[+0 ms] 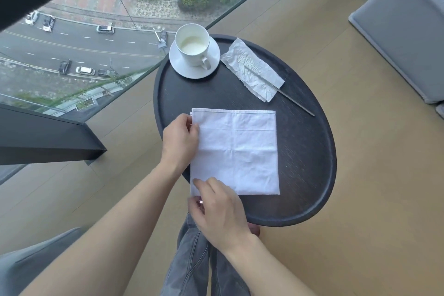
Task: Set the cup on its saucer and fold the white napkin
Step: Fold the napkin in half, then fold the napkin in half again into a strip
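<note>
Beside a glass wall over a street, the round black counter carries everything. White napkin lies flat near the counter's near edge, folded into a square. The left hand pinches its far left edge between thumb and fingers; the right hand pinches the near left corner. White cup stands on its saucer at the far edge, handle toward the viewer. To their right, a crumpled paper wrapper lies over a thin metal rod.
</note>
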